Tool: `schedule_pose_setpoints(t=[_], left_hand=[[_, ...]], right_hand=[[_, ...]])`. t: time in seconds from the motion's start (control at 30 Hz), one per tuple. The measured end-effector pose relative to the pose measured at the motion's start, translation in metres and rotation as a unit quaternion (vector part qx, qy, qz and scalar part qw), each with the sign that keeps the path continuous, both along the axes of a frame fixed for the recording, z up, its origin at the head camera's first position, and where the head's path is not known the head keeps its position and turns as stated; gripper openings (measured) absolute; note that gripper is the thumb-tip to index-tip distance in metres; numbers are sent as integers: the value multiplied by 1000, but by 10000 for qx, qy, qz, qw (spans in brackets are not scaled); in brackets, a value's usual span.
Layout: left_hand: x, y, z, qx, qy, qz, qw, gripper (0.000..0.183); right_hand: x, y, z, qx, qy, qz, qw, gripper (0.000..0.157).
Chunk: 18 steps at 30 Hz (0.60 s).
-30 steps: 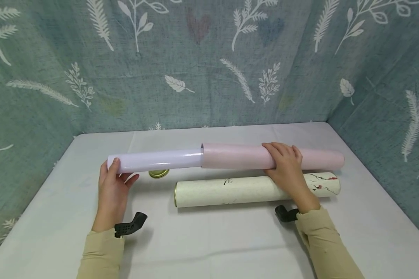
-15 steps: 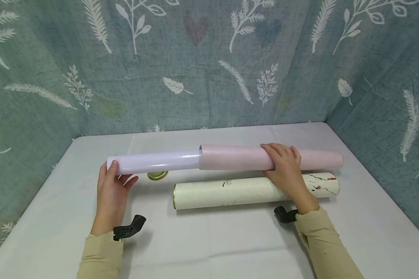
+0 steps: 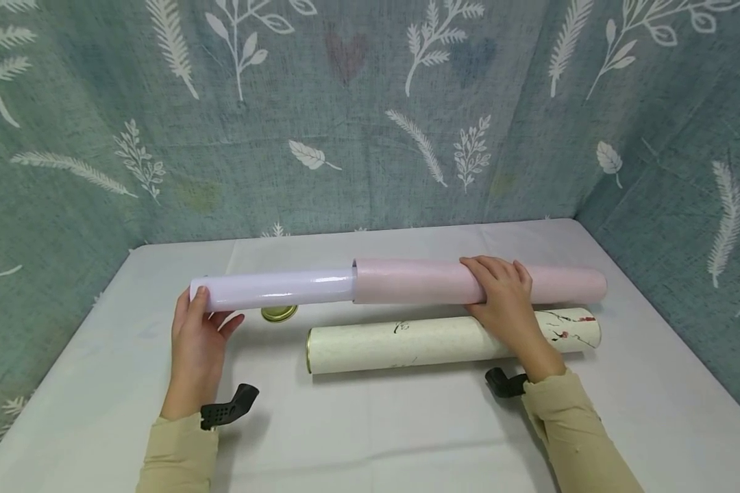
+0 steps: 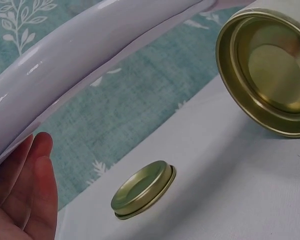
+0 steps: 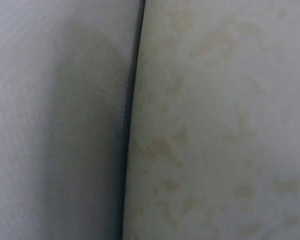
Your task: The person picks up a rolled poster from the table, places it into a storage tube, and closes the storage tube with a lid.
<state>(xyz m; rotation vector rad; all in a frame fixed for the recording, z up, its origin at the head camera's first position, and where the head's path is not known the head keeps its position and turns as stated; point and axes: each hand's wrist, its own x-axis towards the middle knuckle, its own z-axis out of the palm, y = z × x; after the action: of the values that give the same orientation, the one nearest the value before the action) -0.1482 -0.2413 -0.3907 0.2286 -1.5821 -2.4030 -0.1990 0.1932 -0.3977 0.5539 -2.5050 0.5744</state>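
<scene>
My left hand [image 3: 199, 349] pinches the left end of a glossy white paper roll [image 3: 271, 289], thumb in front and other fingers behind. Its right part disappears into the open end of a pink tube [image 3: 413, 281]. Over that tube lies my right hand [image 3: 504, 305], gripping it from above around the middle. In the left wrist view, the roll's long loose edge [image 4: 110, 64] runs above my fingers [image 4: 42, 180]. Nearer me lies a cream cardboard tube [image 3: 395, 346] with dark marks and red blossoms, partly covered by my right hand and wrist.
A round gold lid [image 3: 279, 313] sits on the white tablecloth [image 3: 358, 431] just beneath the paper roll. The cream tube's left end shows a recessed gold metal rim [image 4: 230, 75]. A green leaf-patterned curtain [image 3: 358, 185] stands behind the table and along both sides.
</scene>
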Motion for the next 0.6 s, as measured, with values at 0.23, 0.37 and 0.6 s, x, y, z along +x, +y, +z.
schedule_pose_setpoints(t=[0.23, 0.37, 0.6], left_hand=[[5, -3, -2, 18, 56, 26, 10000, 50], [5, -1, -1, 22, 171, 38, 9998, 48], [2, 5, 4, -263, 396, 46, 9989, 48]], right_hand=[[2, -2, -4, 27, 9, 66, 10000, 70], [2, -2, -3, 55, -4, 56, 10000, 71], [0, 0, 1, 41, 116, 2, 9999, 69]])
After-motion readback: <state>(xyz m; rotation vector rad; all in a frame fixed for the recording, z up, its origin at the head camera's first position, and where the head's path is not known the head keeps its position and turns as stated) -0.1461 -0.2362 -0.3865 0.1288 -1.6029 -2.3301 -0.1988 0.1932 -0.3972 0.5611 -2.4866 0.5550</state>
